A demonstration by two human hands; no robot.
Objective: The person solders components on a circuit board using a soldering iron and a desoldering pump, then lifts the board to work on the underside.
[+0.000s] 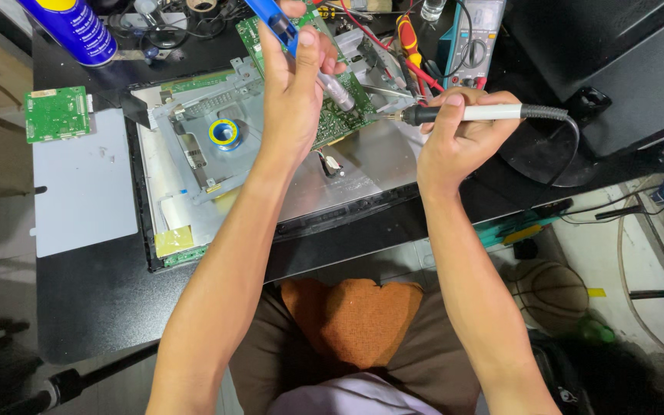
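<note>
We're gripping a blue desoldering pump point(277, 21) w/ left hand point(295, 92), right hand point(455, 142) clamping soldering iron point(470, 114) (tip at 9 o'clock) toward green circuit board point(340, 115), prob. for heating a joint.

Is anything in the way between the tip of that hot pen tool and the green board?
Nothing visible blocks it. The right hand holds the soldering iron with its tip at the edge of the green circuit board. The left hand holds a blue tool above the board.

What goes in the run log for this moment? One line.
left hand: holds blue pump tool | right hand: holds soldering iron | tip at green circuit board
</note>
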